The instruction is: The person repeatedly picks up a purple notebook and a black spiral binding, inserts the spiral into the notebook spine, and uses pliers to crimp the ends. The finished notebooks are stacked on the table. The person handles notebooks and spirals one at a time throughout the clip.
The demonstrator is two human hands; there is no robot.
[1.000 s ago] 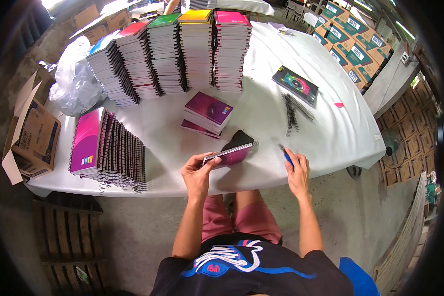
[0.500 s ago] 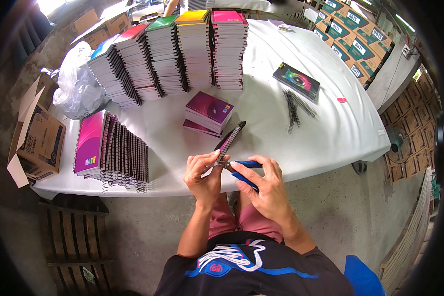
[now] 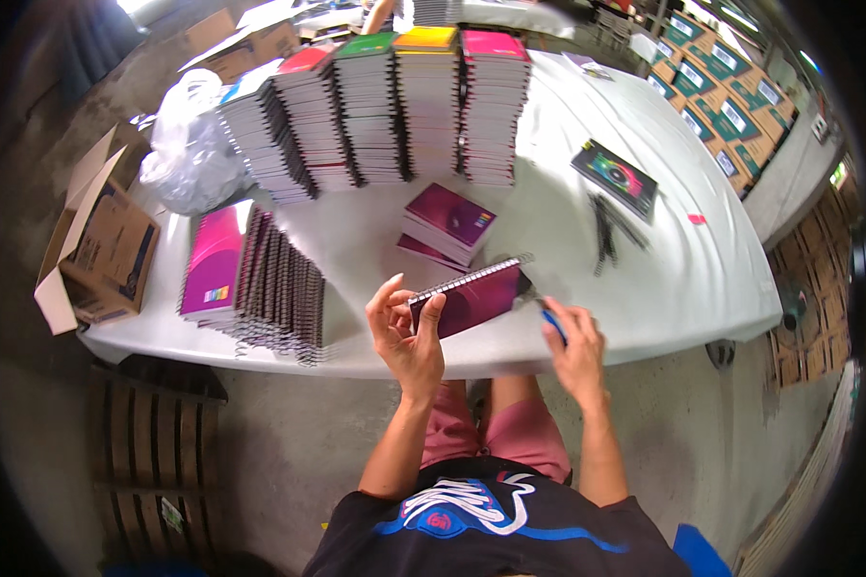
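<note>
Right hand (image 3: pixel 580 358), curled, now apart from left hand (image 3: pixel 410 338)

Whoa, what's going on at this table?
A person's left hand holds a purple notebook by one end, its coil along the top edge. The right hand grips a blue-handled tool near the other end. More purple notebooks lie piled at left; five tall stacks stand behind.
</note>
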